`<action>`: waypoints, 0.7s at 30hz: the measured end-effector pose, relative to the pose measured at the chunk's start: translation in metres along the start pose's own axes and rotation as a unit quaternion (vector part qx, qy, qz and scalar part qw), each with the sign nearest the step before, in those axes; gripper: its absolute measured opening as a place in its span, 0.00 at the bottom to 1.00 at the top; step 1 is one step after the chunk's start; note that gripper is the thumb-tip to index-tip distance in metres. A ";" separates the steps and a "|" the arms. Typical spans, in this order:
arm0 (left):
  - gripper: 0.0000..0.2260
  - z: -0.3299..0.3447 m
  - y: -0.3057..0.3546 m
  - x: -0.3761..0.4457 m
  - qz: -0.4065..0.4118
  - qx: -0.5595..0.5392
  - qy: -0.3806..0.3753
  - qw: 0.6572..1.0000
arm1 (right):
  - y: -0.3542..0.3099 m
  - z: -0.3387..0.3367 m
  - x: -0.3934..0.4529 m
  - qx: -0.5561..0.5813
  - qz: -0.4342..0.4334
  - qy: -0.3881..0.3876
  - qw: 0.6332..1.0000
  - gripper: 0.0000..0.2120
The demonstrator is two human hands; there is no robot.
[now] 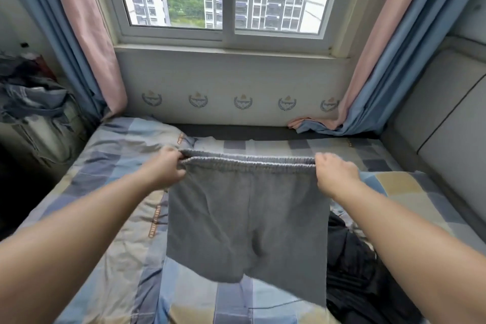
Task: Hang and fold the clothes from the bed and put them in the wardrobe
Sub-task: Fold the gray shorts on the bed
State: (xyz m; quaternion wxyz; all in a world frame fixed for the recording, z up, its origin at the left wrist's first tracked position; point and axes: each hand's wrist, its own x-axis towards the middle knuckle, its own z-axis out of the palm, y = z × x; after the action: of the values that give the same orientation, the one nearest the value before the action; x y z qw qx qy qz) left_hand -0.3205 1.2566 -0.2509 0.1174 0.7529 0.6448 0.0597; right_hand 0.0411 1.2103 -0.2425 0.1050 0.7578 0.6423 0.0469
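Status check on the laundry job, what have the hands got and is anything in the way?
Left hand and right hand each grip an end of the grey shorts waistband, stretched out above the bed. Dark clothes lie on the right. Nothing blocking.

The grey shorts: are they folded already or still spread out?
Spread out: both hands hold the shorts by the waistband, hanging flat and unfolded.
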 end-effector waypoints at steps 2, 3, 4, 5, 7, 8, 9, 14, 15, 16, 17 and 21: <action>0.14 -0.025 0.011 0.014 -0.001 -0.031 0.031 0.999 | 0.011 -0.020 0.011 0.006 0.005 0.034 0.999 0.17; 0.14 -0.036 0.016 0.019 -0.003 -0.042 0.045 0.998 | 0.017 -0.029 0.014 0.007 0.006 0.046 0.999 0.18; 0.14 -0.043 0.019 0.023 -0.004 -0.049 0.057 0.997 | 0.021 -0.035 0.016 0.006 0.008 0.057 0.998 0.19; 0.14 -0.048 0.023 0.025 -0.004 -0.055 0.066 0.996 | 0.025 -0.039 0.018 0.003 0.010 0.068 0.998 0.20; 0.14 -0.051 0.028 0.027 -0.001 -0.063 0.076 0.995 | 0.032 -0.043 0.017 -0.002 0.013 0.092 0.996 0.21; 0.14 -0.049 0.029 0.027 0.001 -0.069 0.076 0.995 | 0.034 -0.040 0.015 -0.007 0.014 0.100 0.995 0.23; 0.14 -0.046 0.030 0.026 0.000 -0.076 0.073 0.994 | 0.034 -0.036 0.012 -0.010 0.015 0.107 0.994 0.25; 0.17 0.013 0.016 -0.003 -0.020 -0.086 0.020 0.996 | 0.019 0.029 -0.027 0.004 0.001 0.084 0.996 0.28; 0.18 0.037 0.009 -0.014 -0.027 -0.079 -0.005 0.997 | 0.011 0.053 -0.041 0.001 -0.007 0.056 0.998 0.28; 0.18 0.064 0.002 -0.024 -0.032 -0.067 -0.037 0.997 | 0.002 0.081 -0.056 -0.002 -0.012 0.024 1.000 0.28; 0.18 0.091 -0.004 -0.034 -0.034 -0.052 -0.065 0.996 | -0.006 0.109 -0.071 0.000 -0.019 -0.004 1.000 0.28; 0.20 0.208 -0.026 -0.080 -0.053 0.030 -0.181 0.982 | -0.038 0.207 -0.116 0.002 -0.030 -0.089 0.996 0.25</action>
State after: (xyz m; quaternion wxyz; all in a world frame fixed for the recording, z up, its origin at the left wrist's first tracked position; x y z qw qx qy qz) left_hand -0.3079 1.1606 -0.4528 0.2129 0.7192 0.6533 -0.1033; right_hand 0.0272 1.0820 -0.4451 0.1615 0.7399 0.6525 -0.0253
